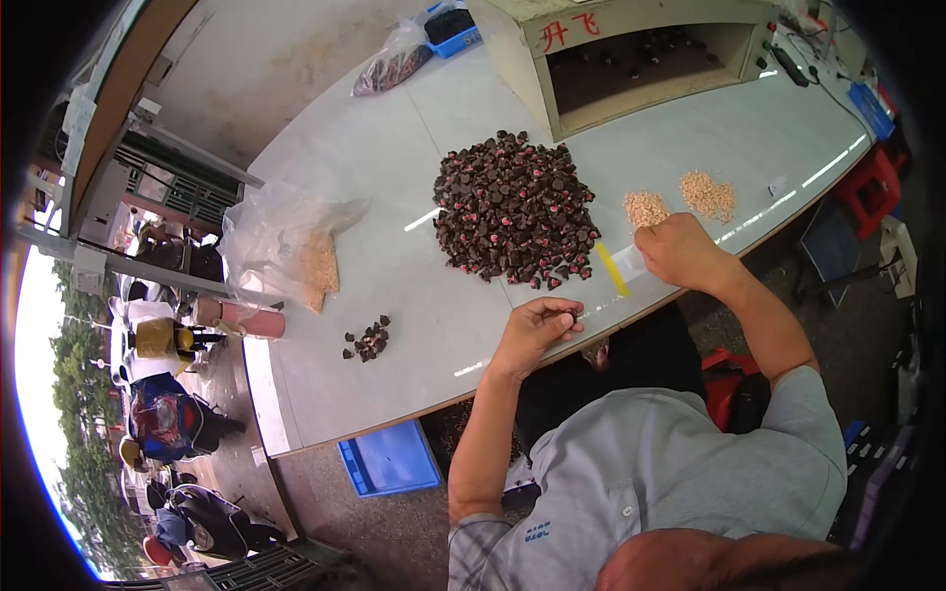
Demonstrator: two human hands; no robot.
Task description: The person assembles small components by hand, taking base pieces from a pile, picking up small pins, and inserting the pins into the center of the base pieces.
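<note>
My left hand (535, 337) is at the table's front edge, its thumb and fingers pinched on a small dark piece (574, 313). My right hand (682, 253) is closed, fingertips down at the near edge of a small pile of beige bits (646, 208). Whatever those fingertips hold is too small to make out. A second pile of beige bits (708, 196) lies just to the right. Beyond my left hand spreads a big heap of dark brown pieces with pink-red spots (512, 207).
On the grey table (394, 266) are a small dark cluster (368, 340), a clear bag of beige bits (317, 268) and a pink cylinder (264, 323). A metal box with an open front (645, 74) stands at the back. A blue tray (391, 459) lies below the front edge.
</note>
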